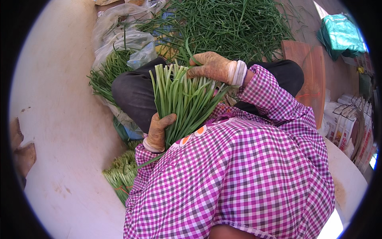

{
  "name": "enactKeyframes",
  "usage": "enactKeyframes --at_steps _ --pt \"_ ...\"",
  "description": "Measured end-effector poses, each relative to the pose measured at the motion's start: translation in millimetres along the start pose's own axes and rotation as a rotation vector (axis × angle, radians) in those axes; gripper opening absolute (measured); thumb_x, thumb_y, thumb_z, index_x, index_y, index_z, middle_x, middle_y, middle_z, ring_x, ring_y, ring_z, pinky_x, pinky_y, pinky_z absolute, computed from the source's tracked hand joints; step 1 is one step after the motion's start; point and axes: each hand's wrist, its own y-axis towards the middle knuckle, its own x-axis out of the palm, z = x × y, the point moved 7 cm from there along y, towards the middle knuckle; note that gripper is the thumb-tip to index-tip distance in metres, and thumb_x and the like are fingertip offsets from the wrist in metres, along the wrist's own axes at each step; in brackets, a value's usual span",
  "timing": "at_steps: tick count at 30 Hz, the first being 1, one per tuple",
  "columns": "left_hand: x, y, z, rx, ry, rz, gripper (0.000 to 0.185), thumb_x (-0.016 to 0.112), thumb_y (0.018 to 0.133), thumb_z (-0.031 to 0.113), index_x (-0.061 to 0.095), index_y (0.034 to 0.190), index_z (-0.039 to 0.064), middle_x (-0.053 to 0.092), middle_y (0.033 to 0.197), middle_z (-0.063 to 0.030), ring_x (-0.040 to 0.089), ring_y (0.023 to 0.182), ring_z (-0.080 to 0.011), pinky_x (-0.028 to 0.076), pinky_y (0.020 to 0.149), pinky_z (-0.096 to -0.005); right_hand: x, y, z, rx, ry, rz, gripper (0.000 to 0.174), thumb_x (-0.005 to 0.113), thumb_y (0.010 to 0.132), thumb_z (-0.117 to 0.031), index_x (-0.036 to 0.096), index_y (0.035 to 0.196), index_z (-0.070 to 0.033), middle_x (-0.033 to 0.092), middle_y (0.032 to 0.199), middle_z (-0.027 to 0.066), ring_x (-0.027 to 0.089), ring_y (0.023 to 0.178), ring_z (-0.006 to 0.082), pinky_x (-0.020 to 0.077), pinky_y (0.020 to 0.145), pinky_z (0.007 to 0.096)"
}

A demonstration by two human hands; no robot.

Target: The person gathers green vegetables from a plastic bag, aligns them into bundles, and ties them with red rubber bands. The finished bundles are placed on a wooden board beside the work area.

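A thick bunch of garlic chives (186, 98), pale stem ends upward, leans in front of my chest. My left hand (159, 130), in a stained work glove, grips its lower leafy part with the thumb across the front. My right hand (210, 68), in a similar glove with a white cuff, is at the upper right of the bunch, by the stem ends. A single green leaf (188, 49) curves down between its thumb and fingers. The leafy tips of the bunch are partly hidden against my checked smock (238, 167).
A large heap of loose chives (226, 27) lies beyond my knees. More chives (110, 67) and clear plastic sheeting (122, 38) are at the left. Tied bundles (121, 173) stand by my left elbow. A brown board (310, 68) and green sack (341, 35) lie right.
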Motion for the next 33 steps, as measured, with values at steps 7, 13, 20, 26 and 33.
enactKeyframes --at_steps 7,13,20,26,33 --pt "1.0 -7.4 -1.7 0.03 -0.077 -0.015 0.053 0.064 0.088 0.026 0.053 0.133 -0.001 0.065 0.122 -0.0165 0.067 0.104 -0.0271 0.054 0.096 -0.0415 -122.9 -29.3 114.4 0.141 0.655 0.836 0.031 0.055 0.101 -0.031 0.069 0.092 -0.005 0.043 0.055 -0.0077 0.032 0.042 0.0048 0.029 0.038 0.0235" --pt "-6.6 -5.1 -11.7 0.025 -0.186 -0.01 0.052 0.062 0.09 0.029 0.054 0.131 0.0 0.064 0.123 -0.0171 0.065 0.11 -0.0285 0.051 0.101 -0.0438 -82.1 -72.0 47.0 0.128 0.362 0.247 0.039 0.067 0.094 -0.033 0.064 0.125 -0.01 0.065 0.095 0.0006 0.055 0.063 0.0041 0.0451 0.051 0.0198" --pt "-9.4 -2.6 -14.5 0.022 -0.196 -0.041 0.053 0.062 0.09 0.033 0.054 0.131 0.0 0.063 0.126 -0.0169 0.063 0.112 -0.0286 0.05 0.103 -0.0444 -38.9 -72.7 28.8 -0.046 -0.043 0.412 0.018 0.065 0.095 -0.024 0.07 0.096 -0.006 0.07 0.092 0.0037 0.062 0.084 0.0146 0.0498 0.08 0.0326" --pt "-9.7 -4.6 -10.9 0.013 -0.167 -0.055 0.053 0.062 0.091 0.032 0.053 0.132 0.001 0.063 0.126 -0.0165 0.063 0.112 -0.0285 0.05 0.102 -0.0444 -172.8 -98.4 74.2 -0.004 -0.02 0.926 0.021 0.064 0.096 -0.024 0.069 0.107 -0.008 0.069 0.101 0.0019 0.062 0.089 0.0135 0.0522 0.082 0.0302" --pt "10.9 -5.2 2.8 0.063 -0.086 -0.009 0.054 0.063 0.087 0.022 0.051 0.132 -0.005 0.064 0.121 -0.0196 0.067 0.104 -0.0276 0.055 0.094 -0.0398 -4.9 -66.5 -4.5 -0.085 0.138 0.239 0.026 0.074 0.084 -0.029 0.073 0.098 -0.007 0.056 0.137 0.0118 0.063 0.111 0.026 0.0558 0.084 0.0375"
